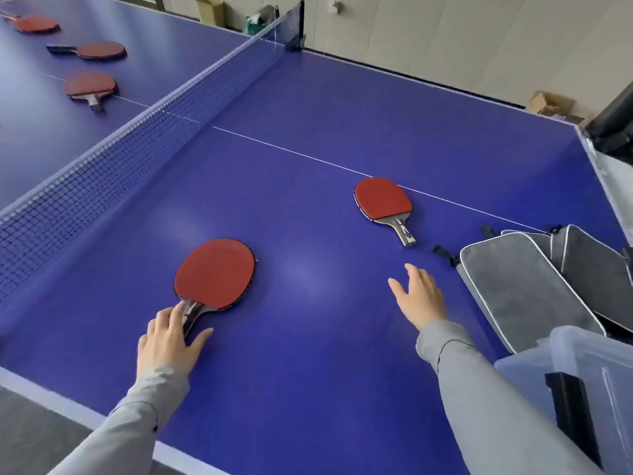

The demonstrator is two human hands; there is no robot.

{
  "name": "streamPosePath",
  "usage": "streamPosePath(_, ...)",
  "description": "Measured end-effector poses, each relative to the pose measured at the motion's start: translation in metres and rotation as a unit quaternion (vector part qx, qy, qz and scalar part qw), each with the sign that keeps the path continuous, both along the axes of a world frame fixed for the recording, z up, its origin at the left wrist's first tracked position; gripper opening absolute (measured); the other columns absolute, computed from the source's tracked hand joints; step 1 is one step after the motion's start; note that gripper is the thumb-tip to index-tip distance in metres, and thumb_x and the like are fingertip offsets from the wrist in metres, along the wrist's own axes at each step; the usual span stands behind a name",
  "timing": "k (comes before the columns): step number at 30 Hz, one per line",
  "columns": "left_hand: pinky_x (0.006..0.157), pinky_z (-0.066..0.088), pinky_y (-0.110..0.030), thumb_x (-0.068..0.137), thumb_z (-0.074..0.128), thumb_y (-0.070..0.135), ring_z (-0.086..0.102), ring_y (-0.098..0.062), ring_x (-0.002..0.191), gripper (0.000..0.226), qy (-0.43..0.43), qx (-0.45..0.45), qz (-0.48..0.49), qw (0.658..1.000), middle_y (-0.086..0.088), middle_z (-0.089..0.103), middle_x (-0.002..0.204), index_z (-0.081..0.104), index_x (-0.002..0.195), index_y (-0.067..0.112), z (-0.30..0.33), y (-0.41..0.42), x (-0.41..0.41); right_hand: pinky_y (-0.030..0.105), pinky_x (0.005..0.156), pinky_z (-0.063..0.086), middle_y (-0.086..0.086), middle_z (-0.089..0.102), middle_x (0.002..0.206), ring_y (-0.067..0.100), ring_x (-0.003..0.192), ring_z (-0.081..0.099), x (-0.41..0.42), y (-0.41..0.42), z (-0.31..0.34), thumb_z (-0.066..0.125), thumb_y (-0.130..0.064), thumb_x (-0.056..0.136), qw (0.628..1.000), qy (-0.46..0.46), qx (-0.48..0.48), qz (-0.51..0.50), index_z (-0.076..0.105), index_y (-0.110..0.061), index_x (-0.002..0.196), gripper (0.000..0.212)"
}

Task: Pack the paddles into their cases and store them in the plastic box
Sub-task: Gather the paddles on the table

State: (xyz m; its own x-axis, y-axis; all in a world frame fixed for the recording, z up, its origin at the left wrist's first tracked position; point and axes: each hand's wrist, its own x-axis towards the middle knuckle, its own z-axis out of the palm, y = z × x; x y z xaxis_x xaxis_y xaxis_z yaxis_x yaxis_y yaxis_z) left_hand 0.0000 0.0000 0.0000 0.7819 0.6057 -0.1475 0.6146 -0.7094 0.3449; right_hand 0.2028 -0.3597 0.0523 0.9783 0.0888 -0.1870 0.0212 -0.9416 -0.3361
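A red paddle [216, 272] lies flat on the blue table [308, 354] near its front edge. My left hand [168, 341] is over its dark handle, fingers spread and touching it, thumb on the table. A second red paddle [382, 200] with a short handle lies farther right, by the white centre line. My right hand [419, 296] hovers open above the table between that paddle and the grey cases [524, 289]. The cases lie stacked at the right edge. The clear plastic box [589, 382] stands at the bottom right corner.
The net [144, 132] runs diagonally across the table. Beyond it lie three more red paddles [90, 84], [99, 50], [34, 24]. A black chair [613, 121] and cardboard boxes [549, 104] stand past the far right corner.
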Motion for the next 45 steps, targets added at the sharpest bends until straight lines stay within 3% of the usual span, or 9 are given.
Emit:
streamPosePath(9, 0.084, 0.043, -0.05, 0.071, 0.08, 0.033, 0.047, -0.037, 0.106, 0.047, -0.042, -0.058, 0.122, 0.99, -0.014, 0.055, 0.104, 0.059, 0.103, 0.007, -0.043, 0.021, 0.02, 0.045, 0.106, 0.031, 0.011, 0.044, 0.138, 0.029, 0.131, 0.035, 0.081, 0.008, -0.044, 0.052, -0.036, 0.094, 0.993, -0.061, 0.06, -0.085, 0.039, -0.008, 0.139, 0.054)
streamPosePath(15, 0.067, 0.039, -0.035, 0.075, 0.076, 0.036, 0.052, -0.023, 0.093, 0.025, -0.093, -0.06, 0.163, 0.98, 0.011, 0.051, 0.084, 0.051, 0.081, 0.032, -0.053, 0.025, 0.022, 0.05, 0.101, 0.031, 0.018, 0.042, 0.139, 0.037, 0.128, 0.035, 0.138, 0.011, -0.076, 0.056, -0.036, 0.091, 0.989, -0.105, -0.006, -0.108, 0.04, -0.003, 0.137, 0.058)
streamPosePath(20, 0.068, 0.04, -0.032, 0.071, 0.078, 0.038, 0.05, -0.014, 0.081, 0.028, -0.121, -0.071, 0.201, 0.969, 0.016, 0.052, 0.078, 0.051, 0.077, 0.038, -0.056, 0.024, 0.021, 0.052, 0.095, 0.034, 0.027, 0.046, 0.127, 0.044, 0.12, 0.038, 0.173, 0.013, -0.095, 0.059, -0.032, 0.09, 0.984, -0.123, -0.048, -0.117, 0.048, 0.001, 0.127, 0.05)
streamPosePath(26, 0.07, 0.043, -0.032, 0.069, 0.081, 0.033, 0.052, -0.008, 0.075, 0.027, -0.145, -0.069, 0.204, 0.966, 0.015, 0.058, 0.078, 0.055, 0.076, 0.036, -0.057, 0.024, 0.021, 0.043, 0.087, 0.037, 0.027, 0.052, 0.111, 0.038, 0.11, 0.043, 0.183, 0.014, -0.102, 0.057, -0.024, 0.089, 0.983, -0.134, 0.048, -0.116, 0.053, 0.005, 0.103, 0.033)
streamPosePath(30, 0.07, 0.034, 0.002, 0.068, 0.083, 0.028, 0.049, 0.013, 0.077, 0.031, -0.164, -0.087, 0.197, 0.963, 0.032, 0.055, 0.089, 0.055, 0.071, 0.039, -0.053, 0.028, 0.018, 0.034, 0.082, 0.035, 0.023, 0.051, 0.113, 0.033, 0.102, 0.047, 0.168, 0.026, -0.099, 0.056, -0.024, 0.09, 0.974, -0.133, 0.122, -0.137, 0.051, 0.005, 0.105, 0.033)
streamPosePath(32, 0.067, 0.03, 0.006, 0.067, 0.084, 0.025, 0.049, 0.014, 0.076, 0.031, -0.165, -0.088, 0.188, 0.964, 0.034, 0.055, 0.089, 0.056, 0.073, 0.035, -0.05, 0.03, 0.018, 0.026, 0.077, 0.032, 0.022, 0.051, 0.111, 0.027, 0.098, 0.047, 0.155, 0.035, -0.097, 0.056, -0.022, 0.091, 0.968, -0.128, 0.158, -0.149, 0.051, 0.006, 0.103, 0.031)
streamPosePath(38, 0.065, 0.031, 0.004, 0.068, 0.083, 0.024, 0.049, 0.013, 0.076, 0.025, -0.172, -0.098, 0.18, 0.964, 0.011, 0.057, 0.074, 0.059, 0.074, 0.028, -0.051, 0.034, 0.023, 0.024, 0.076, 0.035, 0.015, 0.051, 0.106, 0.015, 0.09, 0.041, 0.088, 0.068, -0.09, 0.059, -0.021, 0.09, 0.946, -0.118, 0.231, -0.196, 0.051, 0.002, 0.102, 0.027)
streamPosePath(42, 0.072, 0.041, -0.025, 0.069, 0.082, 0.024, 0.054, -0.013, 0.074, 0.024, -0.165, -0.122, 0.166, 0.965, 0.004, 0.059, 0.08, 0.06, 0.079, 0.023, -0.051, 0.034, 0.028, 0.018, 0.066, 0.035, 0.013, 0.052, 0.1, 0.014, 0.081, 0.044, 0.029, 0.094, -0.086, 0.06, -0.021, 0.09, 0.935, -0.095, 0.264, -0.217, 0.051, 0.0, 0.099, 0.025)
streamPosePath(45, 0.068, 0.04, -0.026, 0.068, 0.083, 0.023, 0.055, -0.018, 0.075, 0.028, -0.156, -0.163, 0.139, 0.964, 0.006, 0.059, 0.08, 0.058, 0.082, 0.024, -0.048, 0.037, 0.026, 0.012, 0.056, 0.035, 0.011, 0.051, 0.098, 0.009, 0.074, 0.047, -0.02, 0.118, -0.082, 0.061, -0.021, 0.09, 0.927, -0.08, 0.277, -0.242, 0.052, -0.003, 0.099, 0.022)
